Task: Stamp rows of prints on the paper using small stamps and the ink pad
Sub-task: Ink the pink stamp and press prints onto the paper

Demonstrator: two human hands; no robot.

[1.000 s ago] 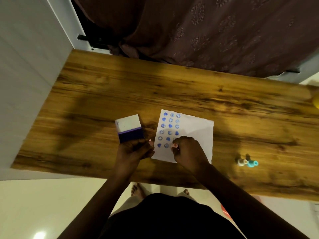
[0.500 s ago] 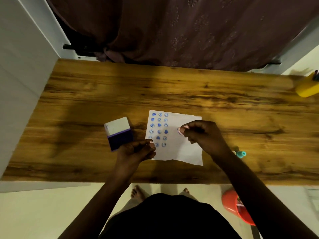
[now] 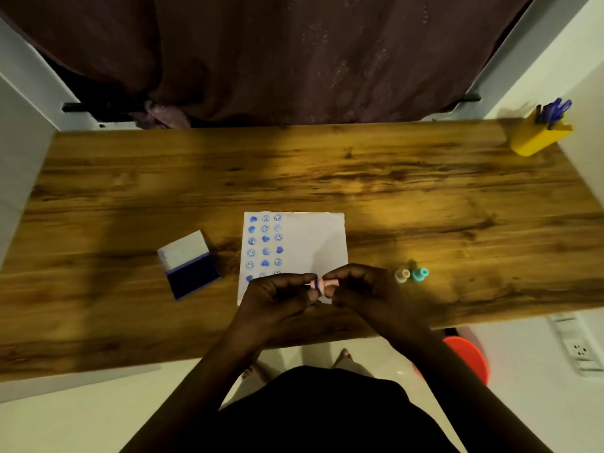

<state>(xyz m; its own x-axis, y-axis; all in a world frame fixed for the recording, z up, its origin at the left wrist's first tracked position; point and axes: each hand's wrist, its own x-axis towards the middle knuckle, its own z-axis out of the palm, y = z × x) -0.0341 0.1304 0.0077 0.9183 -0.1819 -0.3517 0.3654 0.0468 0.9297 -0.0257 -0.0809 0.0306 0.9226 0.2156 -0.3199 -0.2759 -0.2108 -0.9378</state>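
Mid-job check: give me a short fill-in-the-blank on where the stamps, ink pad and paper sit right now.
1. The open ink pad lies to the ____ of the paper.
2. The prints on the paper form ____ columns.
3. Both the left hand and the right hand hold a small ____ stamp between them.
4. The white stamp and the teal stamp stand on the table to the ____ of the paper.

Missing words: left; three; pink; right

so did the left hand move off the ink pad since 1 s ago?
Yes. The left hand was at the ink pad's near edge; now it is over the paper's near edge, meeting the right hand on a pink stamp.
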